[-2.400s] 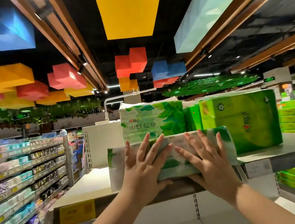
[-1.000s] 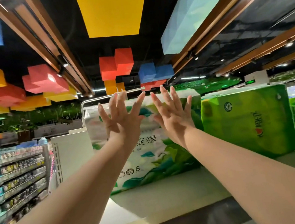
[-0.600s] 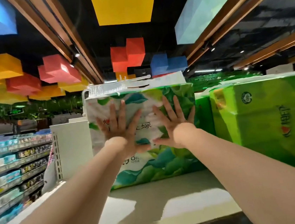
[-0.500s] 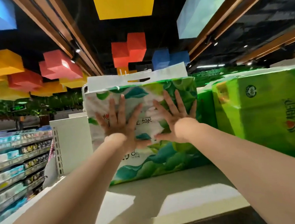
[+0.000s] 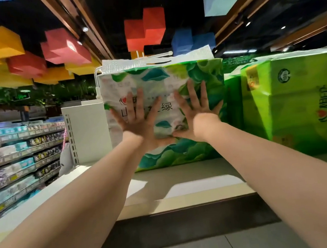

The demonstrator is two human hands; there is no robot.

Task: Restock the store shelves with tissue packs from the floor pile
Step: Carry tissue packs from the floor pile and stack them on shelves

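Observation:
A white and green leaf-print tissue pack (image 5: 185, 76) stands upright on the top shelf (image 5: 185, 184), its white carry handle pointing up. My left hand (image 5: 139, 120) and my right hand (image 5: 195, 112) both press flat against its front face, fingers straight and spread, thumbs nearly touching. Both arms reach out over the shelf's front edge. The floor pile is out of view.
A big bright green tissue pack (image 5: 297, 104) stands on the shelf right of the leaf-print pack, with another green pack (image 5: 234, 103) between them. A white upright panel (image 5: 86, 132) is at the left. Stocked aisle shelves (image 5: 15, 157) run far left. Coloured blocks hang overhead.
The pack lay flat at the shelf edge under my hands; it now stands upright, farther back on the shelf, beside the green packs. My palms slid lower on its face.

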